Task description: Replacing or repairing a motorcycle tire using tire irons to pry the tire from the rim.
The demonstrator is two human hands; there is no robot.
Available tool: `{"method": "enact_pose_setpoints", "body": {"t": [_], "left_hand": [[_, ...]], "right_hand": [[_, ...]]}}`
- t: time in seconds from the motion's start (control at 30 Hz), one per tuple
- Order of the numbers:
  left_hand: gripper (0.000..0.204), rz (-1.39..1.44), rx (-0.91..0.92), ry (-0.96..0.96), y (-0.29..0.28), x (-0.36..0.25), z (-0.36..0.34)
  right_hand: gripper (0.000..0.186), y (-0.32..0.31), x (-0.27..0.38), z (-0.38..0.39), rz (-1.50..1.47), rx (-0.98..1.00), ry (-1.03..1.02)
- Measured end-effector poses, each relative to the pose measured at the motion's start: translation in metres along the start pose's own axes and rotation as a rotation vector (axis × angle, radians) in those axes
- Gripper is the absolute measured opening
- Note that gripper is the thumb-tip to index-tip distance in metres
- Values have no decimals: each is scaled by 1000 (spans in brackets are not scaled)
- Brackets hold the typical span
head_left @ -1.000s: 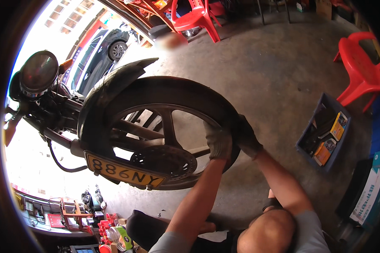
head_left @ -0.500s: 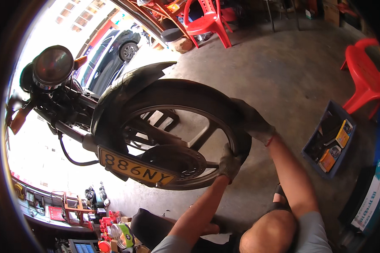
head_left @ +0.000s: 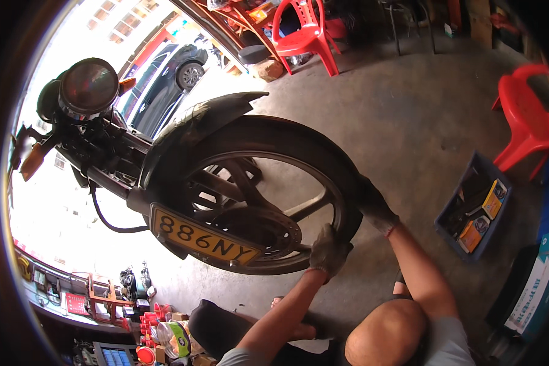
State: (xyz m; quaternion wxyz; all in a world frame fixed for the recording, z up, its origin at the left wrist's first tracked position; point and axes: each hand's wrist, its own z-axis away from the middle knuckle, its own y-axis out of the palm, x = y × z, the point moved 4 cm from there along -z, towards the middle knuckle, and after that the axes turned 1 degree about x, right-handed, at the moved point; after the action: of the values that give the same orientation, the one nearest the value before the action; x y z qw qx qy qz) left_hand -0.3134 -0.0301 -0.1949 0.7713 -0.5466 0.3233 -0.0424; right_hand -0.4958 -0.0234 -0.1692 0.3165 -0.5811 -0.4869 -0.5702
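I grip a motorcycle's front wheel with both gloved hands. My left hand [head_left: 329, 256] curls around the lower right of the rim and tyre [head_left: 274, 137], beside the brake disc [head_left: 280, 235]. Higher up on the right, my right hand [head_left: 377, 210] wraps over the tyre's outer edge; its fingertips are partly hidden. A yellow number plate [head_left: 204, 236] crosses the wheel's lower left. The dark mudguard [head_left: 195, 116] arches over it, and the round headlamp [head_left: 89, 85] and forks are at upper left.
A blue-grey bin [head_left: 451, 222] of boxed parts lies on the floor at right, near red plastic chairs [head_left: 527, 113] [head_left: 305, 36]. The bright doorway shows a dark parked car [head_left: 165, 85]. A cluttered bench [head_left: 110, 305] is at lower left; my bare knee [head_left: 381, 335] is below.
The wheel's spokes have turned clockwise. My left hand moved down the rim, and my right hand shifted with the tyre. The whole view has shifted slightly, moving the motorcycle rightward in frame.
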Motion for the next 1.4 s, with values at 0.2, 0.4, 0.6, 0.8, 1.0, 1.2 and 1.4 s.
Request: {"method": "enact_pose_setpoints", "body": {"t": [0.2,0.4,0.6,0.8,1.0,1.2,1.4], "left_hand": [[51,535,-217,216,-75,-53,9],[46,950,-347,144,-120,-84,-45],[44,881,-371,31,-91,-79,-79],[46,750,-291,80,-80,-74,-77],[59,494,-157,32,-62,-63,-75],[67,574,-94,43,-41,-57,-77],[67,584,-202,150,-39,-61,-72]], "right_hand": [[70,-15,28,-13,237,-58,-188],[56,1,41,-42,-121,166,-171],[47,-3,7,-37,164,-35,-82],[58,5,22,-21,77,68,-359],[53,-7,-62,-14,-91,-9,7],[49,-2,-88,2,-146,-123,88],[52,-1,-87,9,-90,-179,20]]}}
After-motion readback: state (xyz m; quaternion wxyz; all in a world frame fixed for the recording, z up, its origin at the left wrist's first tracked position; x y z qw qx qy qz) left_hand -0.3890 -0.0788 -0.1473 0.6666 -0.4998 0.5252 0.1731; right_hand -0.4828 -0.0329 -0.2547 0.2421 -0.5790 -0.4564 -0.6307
